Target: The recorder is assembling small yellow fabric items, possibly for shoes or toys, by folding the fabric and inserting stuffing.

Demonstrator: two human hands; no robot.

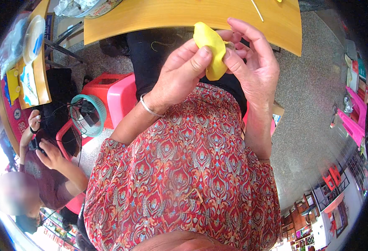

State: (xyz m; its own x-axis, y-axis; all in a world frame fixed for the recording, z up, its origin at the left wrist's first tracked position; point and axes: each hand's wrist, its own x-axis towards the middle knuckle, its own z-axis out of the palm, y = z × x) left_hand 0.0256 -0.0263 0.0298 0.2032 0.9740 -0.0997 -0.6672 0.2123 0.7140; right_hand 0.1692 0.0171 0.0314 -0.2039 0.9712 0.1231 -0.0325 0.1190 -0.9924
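A bright yellow, soft-looking piece [212,44], long and curved with a fold down its length, is held up over my lap near the table edge. I cannot make out its exact kind. My left hand [186,62] grips it from the left, thumb pressed on its front and fingers behind. On the other side my right hand [255,56] pinches its right edge between thumb and fingers, the other fingers curled and raised. Something small and greyish shows by the right fingertips, mostly hidden.
Ahead lies a yellow-brown table [159,19] with a thin stick [257,10] and a round tub [102,8] holding clear plastic. To the left are a pink stool [122,100], a teal basket [87,115] and a seated person [52,167]. A bright pink object [353,121] stands far right.
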